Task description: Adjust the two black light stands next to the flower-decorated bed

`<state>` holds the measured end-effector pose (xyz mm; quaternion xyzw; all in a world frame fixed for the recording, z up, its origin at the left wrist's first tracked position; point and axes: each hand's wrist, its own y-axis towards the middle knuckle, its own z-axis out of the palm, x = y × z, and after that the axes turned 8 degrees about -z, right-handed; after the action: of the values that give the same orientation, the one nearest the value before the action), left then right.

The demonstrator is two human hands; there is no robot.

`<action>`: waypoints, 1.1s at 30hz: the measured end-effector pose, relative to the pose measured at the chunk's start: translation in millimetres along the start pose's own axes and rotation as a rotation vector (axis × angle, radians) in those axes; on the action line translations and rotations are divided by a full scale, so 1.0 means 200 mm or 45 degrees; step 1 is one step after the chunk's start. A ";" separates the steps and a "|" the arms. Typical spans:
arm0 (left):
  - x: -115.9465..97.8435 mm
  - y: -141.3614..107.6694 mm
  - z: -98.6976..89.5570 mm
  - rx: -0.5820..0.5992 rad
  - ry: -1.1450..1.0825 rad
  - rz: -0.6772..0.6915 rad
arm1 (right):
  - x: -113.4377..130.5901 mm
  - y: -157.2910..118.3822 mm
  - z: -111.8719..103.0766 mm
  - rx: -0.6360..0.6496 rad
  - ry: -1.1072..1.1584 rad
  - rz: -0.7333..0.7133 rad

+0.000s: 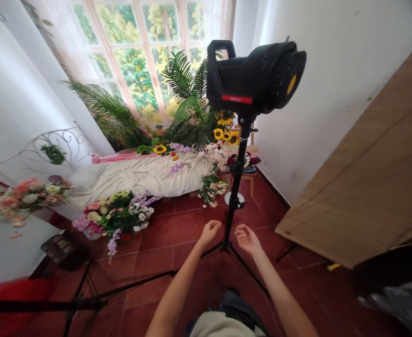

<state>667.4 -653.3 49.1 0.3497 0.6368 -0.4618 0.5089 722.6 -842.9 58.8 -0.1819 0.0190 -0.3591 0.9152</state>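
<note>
A black studio light (251,77) with a red label sits on top of a black stand (232,206), its front turned to the right. Low on the stand's left side is my left hand (210,231), its fingers curled inward, apart from the pole. To the pole's right, my right hand (247,238) is loosely bent with the fingers a little apart and nothing in them. Neither hand touches the stand. The stand's legs spread on the red tiled floor (157,230) between my forearms.
Behind is a bed (146,175) with flowers (116,213) around it and palm fronds (188,93) by a window. Another black stand (69,304) lies across the lower left. A large tan panel (364,159) leans at the right. Grey plastic is at the lower right.
</note>
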 end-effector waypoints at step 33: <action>-0.56 0.74 0.62 -0.548 -0.064 0.264 | 0.47 0.29 0.31 -0.193 -0.486 -0.031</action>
<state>870.4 -718.5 115.6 0.2851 0.6684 -0.2692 0.6321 840.3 -847.4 106.2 -0.3153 -0.1301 -0.3268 0.8814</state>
